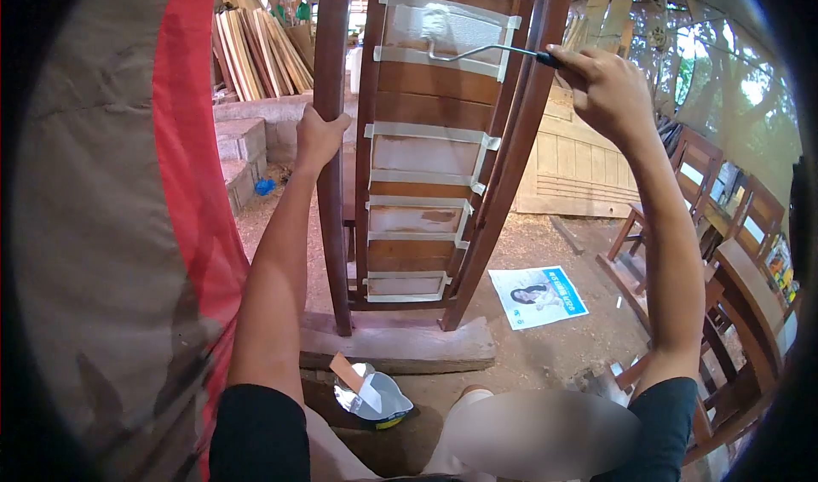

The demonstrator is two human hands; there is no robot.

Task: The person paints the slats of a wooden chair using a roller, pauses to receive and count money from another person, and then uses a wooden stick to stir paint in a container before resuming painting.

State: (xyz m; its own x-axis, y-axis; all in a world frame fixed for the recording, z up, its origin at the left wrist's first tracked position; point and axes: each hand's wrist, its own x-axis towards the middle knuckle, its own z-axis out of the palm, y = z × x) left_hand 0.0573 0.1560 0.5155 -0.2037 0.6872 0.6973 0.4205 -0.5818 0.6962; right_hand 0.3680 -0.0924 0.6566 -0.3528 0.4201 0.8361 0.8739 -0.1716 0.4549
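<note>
My right hand [607,86] grips the black handle of a small paint roller [477,50]. The roller's head rests on the top taped panel [469,35] of a dark brown wooden furniture frame [422,94], where wet white paint shows. Around the left upright of that frame my left hand [319,137] is closed. Lower down are more panels edged with masking tape [426,130], their faces thinly whitish with brown showing through. On the ground below stands an opened foil-lined paint container [379,401] with a flat wooden stick [345,371] leaning in it.
The frame stands on a wooden beam [409,346]. A printed poster [538,297] lies on the ground to the right. Brown wooden chairs [694,171] stand at right, with a pale panelled door [579,171] behind. Wood planks [260,52] lean at back left; a grey-and-red cloth [183,99] hangs at left.
</note>
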